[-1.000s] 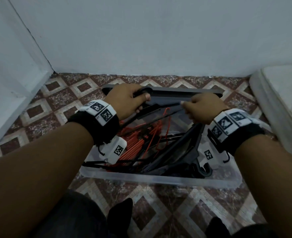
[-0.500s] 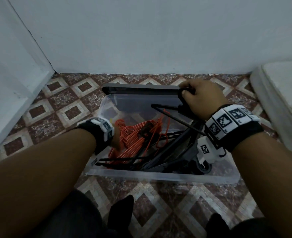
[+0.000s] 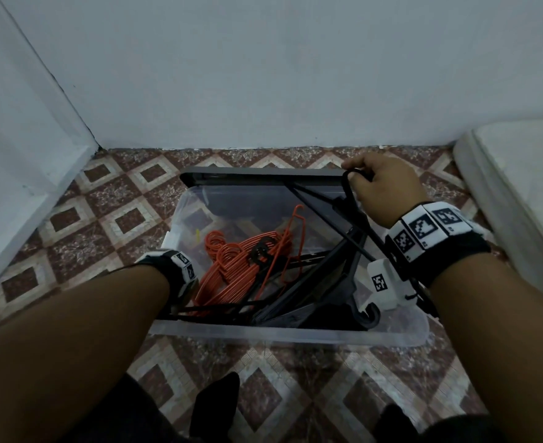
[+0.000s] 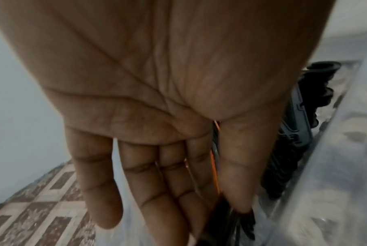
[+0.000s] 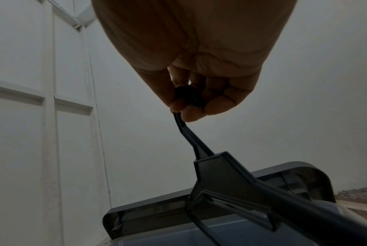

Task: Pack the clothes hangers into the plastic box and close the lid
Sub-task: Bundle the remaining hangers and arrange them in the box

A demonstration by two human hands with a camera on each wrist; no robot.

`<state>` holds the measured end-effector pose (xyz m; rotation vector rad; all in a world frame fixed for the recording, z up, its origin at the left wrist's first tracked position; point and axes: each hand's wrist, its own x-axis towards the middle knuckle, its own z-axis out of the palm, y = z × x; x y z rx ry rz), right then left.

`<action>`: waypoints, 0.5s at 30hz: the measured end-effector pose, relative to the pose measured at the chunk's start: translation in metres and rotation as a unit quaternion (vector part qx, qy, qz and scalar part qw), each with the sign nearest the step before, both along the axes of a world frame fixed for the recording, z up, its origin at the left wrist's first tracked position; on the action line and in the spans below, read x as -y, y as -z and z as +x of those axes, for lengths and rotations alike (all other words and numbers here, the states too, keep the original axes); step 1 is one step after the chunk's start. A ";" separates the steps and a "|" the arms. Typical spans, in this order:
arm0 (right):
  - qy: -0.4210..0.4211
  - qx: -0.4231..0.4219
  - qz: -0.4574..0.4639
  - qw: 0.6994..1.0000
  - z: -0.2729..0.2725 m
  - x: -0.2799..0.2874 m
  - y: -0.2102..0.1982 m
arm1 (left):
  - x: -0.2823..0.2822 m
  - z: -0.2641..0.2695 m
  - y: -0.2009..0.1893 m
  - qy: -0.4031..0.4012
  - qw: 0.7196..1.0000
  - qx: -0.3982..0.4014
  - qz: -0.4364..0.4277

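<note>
A clear plastic box [image 3: 295,335] sits on the tiled floor, its grey lid [image 3: 247,179] standing on edge along the far rim. Inside lie a bundle of orange hangers [image 3: 241,266] and several black ones [image 3: 311,298]. My right hand [image 3: 382,187] is at the far right corner and grips the hook of a black hanger [image 3: 327,207] that slants down into the box. The right wrist view shows the fingers [image 5: 191,113] curled round that hook, with the hanger's neck [image 5: 220,168] below. My left hand [image 4: 161,191] reaches into the near left corner, fingers straight, holding nothing.
A white wall runs close behind the box. A white panelled surface [image 3: 24,155] borders the left and a pale mattress edge [image 3: 519,187] the right. My dark-socked feet [image 3: 215,404] rest on the floor in front of the box.
The left hand has let go of the black hanger and dropped into the box's near left corner. The right hand has carried the hanger's hook back and to the right.
</note>
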<state>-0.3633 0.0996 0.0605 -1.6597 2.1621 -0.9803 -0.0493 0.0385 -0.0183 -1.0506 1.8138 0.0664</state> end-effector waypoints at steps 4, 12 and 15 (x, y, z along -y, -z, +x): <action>0.008 0.007 -0.009 1.000 -0.005 -0.001 0.001 | 0.022 0.012 0.008 0.015 0.999 -0.035 0.011; 0.009 -0.003 -0.021 1.000 -0.009 0.001 -0.002 | 0.061 0.006 -0.102 -0.061 0.835 -0.504 -0.210; -0.009 0.014 -0.017 1.000 -0.008 -0.003 -0.004 | 0.056 0.018 -0.120 -0.237 0.651 -0.685 -0.224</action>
